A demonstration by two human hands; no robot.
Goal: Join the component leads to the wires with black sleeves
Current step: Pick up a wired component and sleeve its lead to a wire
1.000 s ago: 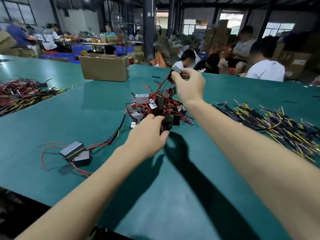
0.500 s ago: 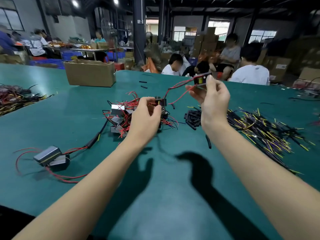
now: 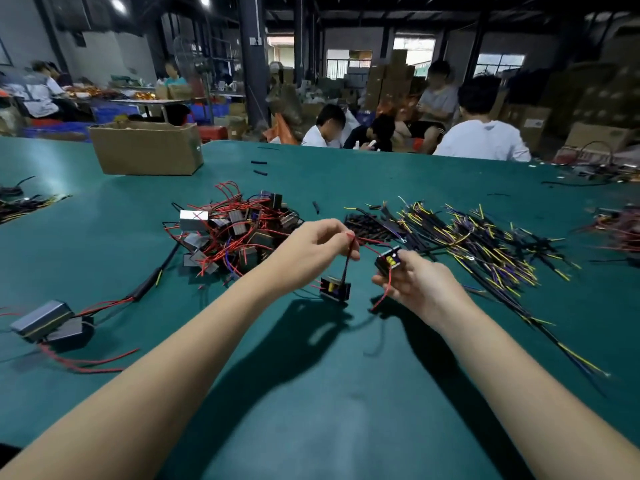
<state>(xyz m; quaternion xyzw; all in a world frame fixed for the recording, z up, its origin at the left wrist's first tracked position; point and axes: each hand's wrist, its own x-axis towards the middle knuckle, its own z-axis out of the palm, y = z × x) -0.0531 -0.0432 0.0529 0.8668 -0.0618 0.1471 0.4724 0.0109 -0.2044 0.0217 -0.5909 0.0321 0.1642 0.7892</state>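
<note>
My left hand [image 3: 313, 249] pinches the red leads [image 3: 353, 239] of a small black component [image 3: 335, 288], which hangs from them just above the green table [image 3: 311, 393]. My right hand [image 3: 412, 284] grips a second black component [image 3: 388, 260] with a yellow patch, its red lead curling down past my fingers. Behind my left hand lies a tangled pile of components with red leads [image 3: 235, 230]. To the right is a spread of black-sleeved wires with yellow and purple ends [image 3: 478, 244], and a small heap of black sleeves [image 3: 367, 225] sits beside it.
Two joined grey and black blocks [image 3: 48, 323] with red wires lie at the near left. A cardboard box [image 3: 147, 148] stands at the back left. More wire bundles [image 3: 24, 202] lie at the far left and far right edges. People sit beyond the table's far edge.
Both hands have drawn back from the pile toward me and lowered. The right hand came down with its component; the left now pinches the leads of another component pulled free of the pile.
</note>
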